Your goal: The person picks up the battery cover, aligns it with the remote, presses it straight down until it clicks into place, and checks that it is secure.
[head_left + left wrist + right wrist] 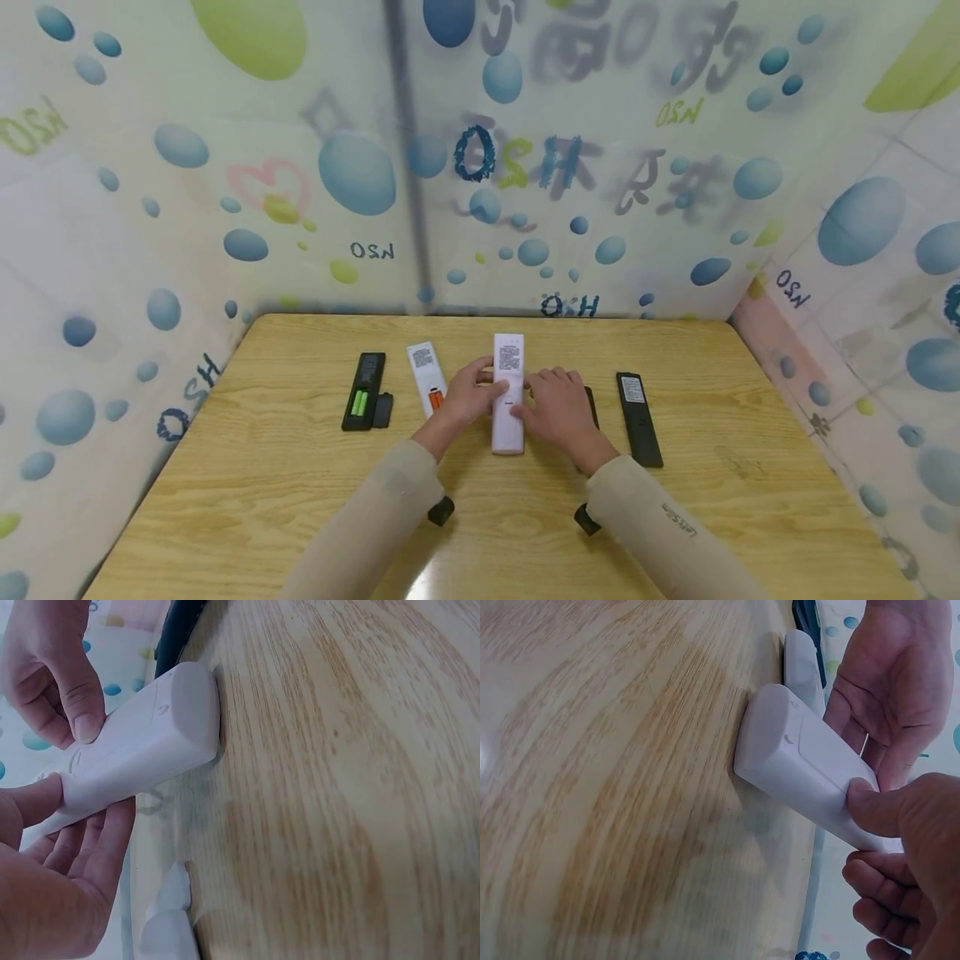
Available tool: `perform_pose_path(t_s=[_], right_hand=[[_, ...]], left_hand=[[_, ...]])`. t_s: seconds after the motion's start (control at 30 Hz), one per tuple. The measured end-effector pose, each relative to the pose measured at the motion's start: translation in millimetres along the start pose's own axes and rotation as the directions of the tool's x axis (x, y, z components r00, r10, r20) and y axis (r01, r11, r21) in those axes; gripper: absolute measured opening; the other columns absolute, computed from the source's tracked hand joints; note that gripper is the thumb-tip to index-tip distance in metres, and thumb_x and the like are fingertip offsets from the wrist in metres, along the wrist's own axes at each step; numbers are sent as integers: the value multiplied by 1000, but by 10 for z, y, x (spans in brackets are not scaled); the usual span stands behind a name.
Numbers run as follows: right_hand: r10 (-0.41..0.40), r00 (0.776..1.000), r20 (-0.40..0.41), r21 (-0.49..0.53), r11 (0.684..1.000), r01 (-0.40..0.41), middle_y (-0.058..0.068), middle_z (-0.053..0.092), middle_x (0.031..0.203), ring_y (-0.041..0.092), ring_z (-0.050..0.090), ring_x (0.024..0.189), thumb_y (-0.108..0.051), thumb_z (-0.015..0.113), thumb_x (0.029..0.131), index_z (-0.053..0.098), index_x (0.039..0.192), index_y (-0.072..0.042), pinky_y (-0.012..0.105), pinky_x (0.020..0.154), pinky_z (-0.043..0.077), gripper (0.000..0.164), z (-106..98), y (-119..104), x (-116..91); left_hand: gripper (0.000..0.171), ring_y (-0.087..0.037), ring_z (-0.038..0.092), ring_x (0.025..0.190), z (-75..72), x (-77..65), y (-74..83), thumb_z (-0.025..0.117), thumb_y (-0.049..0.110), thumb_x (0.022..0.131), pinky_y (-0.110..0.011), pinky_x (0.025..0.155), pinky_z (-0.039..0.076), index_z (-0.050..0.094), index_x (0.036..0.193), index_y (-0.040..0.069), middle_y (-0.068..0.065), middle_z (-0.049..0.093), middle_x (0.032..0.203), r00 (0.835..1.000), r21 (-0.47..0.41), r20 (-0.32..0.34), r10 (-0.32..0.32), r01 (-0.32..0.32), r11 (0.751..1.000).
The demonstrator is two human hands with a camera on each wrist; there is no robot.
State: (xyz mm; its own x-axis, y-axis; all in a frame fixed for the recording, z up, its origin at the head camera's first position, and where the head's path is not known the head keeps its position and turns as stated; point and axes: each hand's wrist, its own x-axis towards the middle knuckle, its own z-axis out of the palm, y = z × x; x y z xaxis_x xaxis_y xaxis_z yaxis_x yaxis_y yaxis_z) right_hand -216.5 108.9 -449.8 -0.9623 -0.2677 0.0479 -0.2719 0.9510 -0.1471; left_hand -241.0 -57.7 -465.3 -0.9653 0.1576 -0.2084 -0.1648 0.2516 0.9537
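A white remote control (507,433) stands at the middle of the table, its labelled back facing up and its battery cover in place. One end rests on or close over the wood, with the other end raised. My left hand (471,393) grips it from the left, thumb on the back and fingers underneath, as the left wrist view shows. From the other side my right hand (561,408) holds it, the thumb (874,810) pressed on the back by the battery cover (832,754). Its fingers are curled beside the edge.
Left lies a black remote (369,375) with green batteries (359,403), beside its loose cover (382,411). Another white remote (424,367) with orange batteries (436,400) is partly behind my left hand. Rightward are a mostly hidden dark remote (592,403) and a black one (640,425). Patterned walls enclose the table.
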Motion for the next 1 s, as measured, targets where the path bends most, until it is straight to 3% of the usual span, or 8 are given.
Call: perform_pose_path(t_s=[0.37,0.63,1.0], right_hand=[[17,1000,14,66,998,-18,-2,65,94,21,54,98,-51,70,85,68,115,-15,42,92,40,47,-30,14,-19],[10,1000,2,70,998,-10,-1,65,97,22,54,100,-55,71,82,65,123,-13,44,92,41,59,-7,39,-2],[43,999,-26,106,994,-40,-2,63,90,21,53,92,-51,75,81,69,105,-14,44,91,40,45,-5,36,60]], left_hand=[[50,-21,66,94,-8,8,-9,64,18,95,-35,72,60,49,143,16,-16,62,127,1000,-24,11,-5,5,1000],[51,-22,66,94,2,8,-19,64,17,95,-33,71,59,48,143,16,-16,61,127,1000,-46,21,-10,11,999],[50,-20,66,91,-9,-29,24,65,18,94,-35,70,59,50,142,17,-16,62,125,999,-25,33,23,-22,999]])
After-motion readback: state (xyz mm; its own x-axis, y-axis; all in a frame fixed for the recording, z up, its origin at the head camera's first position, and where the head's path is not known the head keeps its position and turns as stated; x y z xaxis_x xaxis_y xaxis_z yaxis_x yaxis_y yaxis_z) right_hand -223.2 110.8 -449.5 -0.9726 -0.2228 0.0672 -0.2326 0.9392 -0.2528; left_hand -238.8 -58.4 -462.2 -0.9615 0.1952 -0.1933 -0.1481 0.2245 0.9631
